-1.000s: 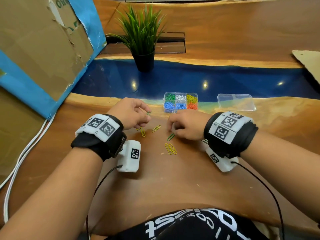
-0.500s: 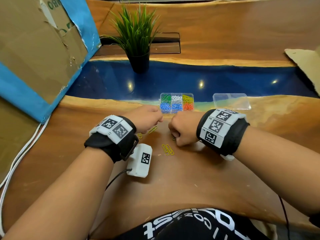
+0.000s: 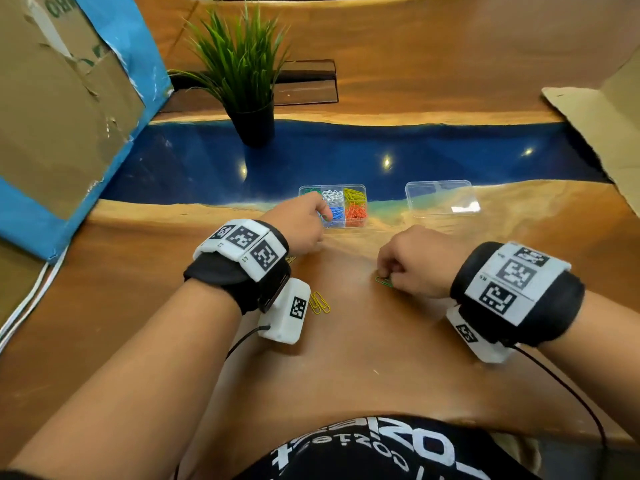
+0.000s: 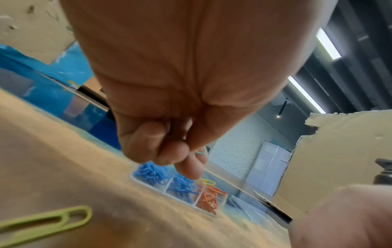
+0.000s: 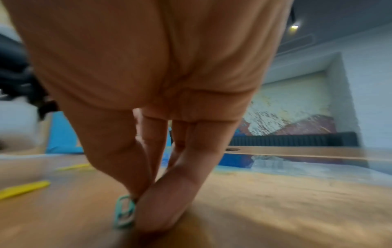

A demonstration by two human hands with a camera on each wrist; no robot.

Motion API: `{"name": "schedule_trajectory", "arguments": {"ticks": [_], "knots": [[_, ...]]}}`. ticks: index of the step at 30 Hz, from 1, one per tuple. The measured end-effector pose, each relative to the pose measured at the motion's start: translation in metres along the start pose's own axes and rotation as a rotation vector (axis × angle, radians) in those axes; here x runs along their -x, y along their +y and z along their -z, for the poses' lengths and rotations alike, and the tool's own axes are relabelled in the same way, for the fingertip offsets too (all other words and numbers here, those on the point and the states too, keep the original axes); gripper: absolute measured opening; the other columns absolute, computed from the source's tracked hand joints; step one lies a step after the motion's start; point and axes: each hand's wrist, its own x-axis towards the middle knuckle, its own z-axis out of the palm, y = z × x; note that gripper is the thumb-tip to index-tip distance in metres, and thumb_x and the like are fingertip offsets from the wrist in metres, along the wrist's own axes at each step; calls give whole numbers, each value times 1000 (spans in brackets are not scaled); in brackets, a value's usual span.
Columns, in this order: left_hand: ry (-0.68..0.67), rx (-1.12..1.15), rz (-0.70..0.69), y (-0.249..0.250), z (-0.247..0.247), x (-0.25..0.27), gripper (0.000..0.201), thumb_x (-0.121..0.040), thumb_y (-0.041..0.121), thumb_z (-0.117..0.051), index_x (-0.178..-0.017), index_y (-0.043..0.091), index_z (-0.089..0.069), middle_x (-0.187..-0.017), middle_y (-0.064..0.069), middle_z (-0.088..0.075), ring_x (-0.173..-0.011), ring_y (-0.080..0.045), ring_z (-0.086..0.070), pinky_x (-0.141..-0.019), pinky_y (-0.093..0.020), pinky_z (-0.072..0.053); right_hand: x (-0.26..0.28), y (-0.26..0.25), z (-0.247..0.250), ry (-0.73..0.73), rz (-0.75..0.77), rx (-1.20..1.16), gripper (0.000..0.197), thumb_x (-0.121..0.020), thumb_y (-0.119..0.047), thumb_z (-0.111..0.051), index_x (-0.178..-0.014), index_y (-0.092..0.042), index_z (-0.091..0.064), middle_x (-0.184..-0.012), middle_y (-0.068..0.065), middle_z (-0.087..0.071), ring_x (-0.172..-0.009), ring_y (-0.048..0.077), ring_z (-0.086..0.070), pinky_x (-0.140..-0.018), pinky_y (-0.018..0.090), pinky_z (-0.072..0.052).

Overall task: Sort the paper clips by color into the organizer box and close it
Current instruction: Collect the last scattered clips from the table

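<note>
The clear organizer box (image 3: 356, 225) lies open at the edge of the blue strip, with green, white, yellow, blue and orange clips in separate compartments. My left hand (image 3: 320, 216) hovers over its left side and pinches a green paper clip (image 4: 200, 152) between thumb and fingers. My right hand (image 3: 386, 273) is low on the wood and pinches a second green clip (image 3: 383, 281) that lies on the table, as the right wrist view shows (image 5: 125, 211). Two yellow clips (image 3: 319, 303) lie beside my left wrist camera.
The box's clear lid (image 3: 441, 197) lies apart to the right of the box. A potted plant (image 3: 242, 81) stands behind on the blue strip. Cardboard sheets (image 3: 52, 98) lean at the left and far right. White cables (image 3: 31, 299) run along the left edge.
My left hand has moved forward from the loose clips to above the box, carrying a green clip. My right hand has slid to the right, dragging its green clip away from the yellow pair.
</note>
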Motion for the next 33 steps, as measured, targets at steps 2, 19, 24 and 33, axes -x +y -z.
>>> {"name": "schedule_trajectory", "arguments": {"ticks": [2, 19, 24, 33], "knots": [[26, -39, -21, 4, 2, -4, 32, -86, 1, -41, -111, 17, -54, -108, -15, -66, -71, -21, -47, -55, -28, -35, 1, -5, -5, 5, -4, 25, 16, -87, -19, -56, -97, -23, -67, -85, -7, -49, -83, 17, -52, -70, 23, -38], [363, -51, 20, -11, 32, -39, 14, -84, 9, -57, -89, 22, -57, -102, -3, -70, -100, -22, -61, -82, -32, -48, -12, -16, 8, -96, -32, -71, 16, -81, -11, -60, -88, -24, -67, -71, -14, -50, -82, 14, -56, -76, 22, -46], [347, -195, -20, -6, 30, -49, 3, -84, 15, -66, -85, 18, -66, -83, 1, -63, -97, -20, -61, -85, -35, -52, -43, -16, 40, 152, -100, -270, 11, -76, -12, -65, -80, -19, -73, -62, -12, -60, -65, 9, -59, -71, 20, -48], [323, -136, -12, -9, 33, -59, 13, -79, 19, -74, -91, 19, -74, -94, -2, -71, -93, -19, -65, -85, -35, -54, -102, -40, 69, 266, -135, -338, 9, -81, -15, -67, -82, -22, -73, -68, -8, -62, -72, 12, -62, -64, 24, -52]]}}
